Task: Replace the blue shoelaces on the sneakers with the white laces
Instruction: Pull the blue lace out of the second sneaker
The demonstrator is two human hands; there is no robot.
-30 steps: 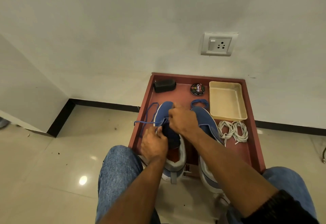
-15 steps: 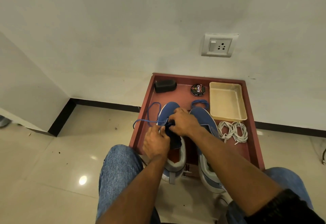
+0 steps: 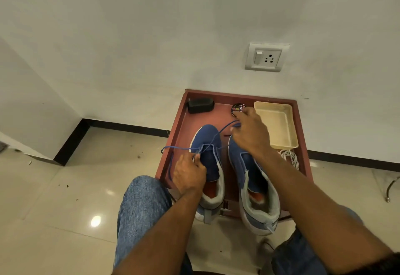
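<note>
Red tray (image 3: 184,127): right hand (image 3: 252,134) pinches blue lace (image 3: 213,137) taut.

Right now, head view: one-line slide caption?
Right hand pulls blue lace from left sneaker, left hand steadying it.

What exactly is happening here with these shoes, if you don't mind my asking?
A seated person is unlacing the left blue fabric sneaker on a reddish-brown wooden tray. The right hand pulls a thin blue shoelace up and away, while the left hand steadies the shoe. The coiled white laces lie unused beside the right blue sneaker.
</note>
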